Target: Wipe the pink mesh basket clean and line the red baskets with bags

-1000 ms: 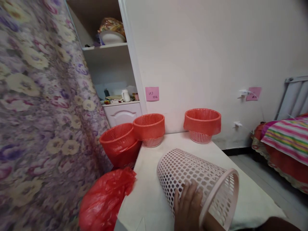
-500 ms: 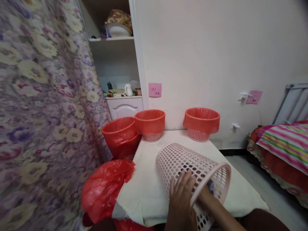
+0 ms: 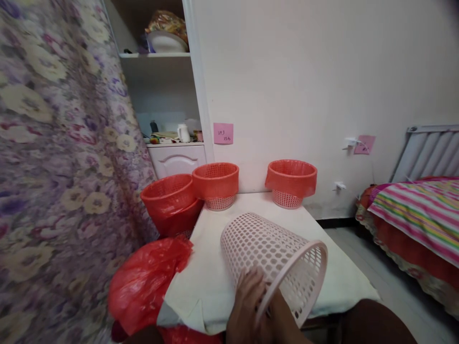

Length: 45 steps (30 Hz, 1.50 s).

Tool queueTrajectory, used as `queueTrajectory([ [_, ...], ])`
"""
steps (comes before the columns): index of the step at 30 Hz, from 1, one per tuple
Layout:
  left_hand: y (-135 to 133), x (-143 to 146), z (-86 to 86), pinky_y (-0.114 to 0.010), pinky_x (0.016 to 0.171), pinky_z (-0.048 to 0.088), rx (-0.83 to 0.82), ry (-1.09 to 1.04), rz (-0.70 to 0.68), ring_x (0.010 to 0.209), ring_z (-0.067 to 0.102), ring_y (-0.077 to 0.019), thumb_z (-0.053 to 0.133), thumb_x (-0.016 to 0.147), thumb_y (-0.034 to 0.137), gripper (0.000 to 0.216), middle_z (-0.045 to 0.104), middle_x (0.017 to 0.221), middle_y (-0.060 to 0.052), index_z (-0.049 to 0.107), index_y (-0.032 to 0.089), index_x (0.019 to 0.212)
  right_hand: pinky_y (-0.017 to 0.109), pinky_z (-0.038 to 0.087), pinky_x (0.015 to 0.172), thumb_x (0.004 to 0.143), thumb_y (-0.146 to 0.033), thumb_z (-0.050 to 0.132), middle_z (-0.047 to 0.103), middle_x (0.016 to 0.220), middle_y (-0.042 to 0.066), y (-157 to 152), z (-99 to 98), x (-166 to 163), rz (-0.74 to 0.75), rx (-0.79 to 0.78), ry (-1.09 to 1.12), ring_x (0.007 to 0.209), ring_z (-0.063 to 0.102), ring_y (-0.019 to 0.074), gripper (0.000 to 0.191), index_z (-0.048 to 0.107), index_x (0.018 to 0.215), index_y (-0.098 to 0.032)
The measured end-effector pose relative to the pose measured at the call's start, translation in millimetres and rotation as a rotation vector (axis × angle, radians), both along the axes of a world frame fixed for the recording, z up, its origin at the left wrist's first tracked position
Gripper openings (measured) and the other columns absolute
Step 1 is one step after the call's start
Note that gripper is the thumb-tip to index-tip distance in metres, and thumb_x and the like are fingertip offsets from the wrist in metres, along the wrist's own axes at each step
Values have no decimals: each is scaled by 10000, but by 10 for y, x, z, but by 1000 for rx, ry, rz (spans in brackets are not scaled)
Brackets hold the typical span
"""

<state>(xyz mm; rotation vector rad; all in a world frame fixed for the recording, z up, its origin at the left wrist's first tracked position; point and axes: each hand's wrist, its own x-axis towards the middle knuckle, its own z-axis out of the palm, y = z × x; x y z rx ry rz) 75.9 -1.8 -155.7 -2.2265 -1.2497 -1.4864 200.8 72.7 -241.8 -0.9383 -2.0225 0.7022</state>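
A pale pink perforated basket (image 3: 272, 248) lies tilted on its side on a table covered in white cloth (image 3: 211, 272), its open mouth facing me and to the right. My left hand (image 3: 245, 303) presses on the basket's outer wall just behind the rim, fingers curved against it. Beside it, my right hand (image 3: 278, 315) reaches up to the lower rim. Its fingers are hidden behind the rim and blurred. A crumpled red plastic bag (image 3: 147, 282) hangs off the table's near left corner.
Two baskets lined with red bags (image 3: 215, 184) (image 3: 291, 180) stand at the table's far edge by the wall; a third (image 3: 168, 203) leans beyond the table's left side. A floral curtain (image 3: 53, 167) fills the left. A bed with striped bedding (image 3: 412, 215) stands at the right.
My view has backed off and shifted right. The basket has slid toward me. My left hand has moved from its side wall down toward the rim, and my right hand has come to the rim.
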Motion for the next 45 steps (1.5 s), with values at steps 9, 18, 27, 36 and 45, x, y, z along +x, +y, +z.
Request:
queueTrajectory([
  [9,-250,-256,-953,-485,1065,476,33,-122,381,1428,361,-305,442,940,256,640,312,1599,-101,208,280,1535,451,423,1013,563,-11,487,672,1174,158,39,-32,5,9,-208,-9,1134,589,318,660,646,1193,-132],
  [18,-214,-90,-20,-465,1183,323,-142,7,161,1470,277,-226,377,834,-1,743,343,1588,-53,275,283,1513,387,462,1002,575,-56,485,686,1162,68,-153,369,-111,165,-154,169,1112,614,257,669,619,1208,-224],
  [27,-150,8,268,-536,1169,298,-202,71,169,1465,288,-204,367,737,-79,871,421,1542,-88,239,298,1511,392,477,882,689,-69,549,695,1190,85,-112,439,266,124,-7,-322,1011,596,288,534,711,1156,-269],
  [36,24,156,503,-624,1146,298,-269,25,138,1456,310,-238,370,636,-73,894,430,1530,-120,319,243,1470,441,433,976,615,38,476,625,1305,118,454,465,823,-261,132,-319,1151,533,303,674,679,1207,-214],
  [45,143,173,583,-639,1164,258,-323,-11,122,1438,352,-247,373,637,-67,835,456,1514,-120,417,220,1419,395,544,788,805,-253,543,739,913,-7,-429,19,306,136,-303,144,913,678,268,303,694,1059,-317],
])
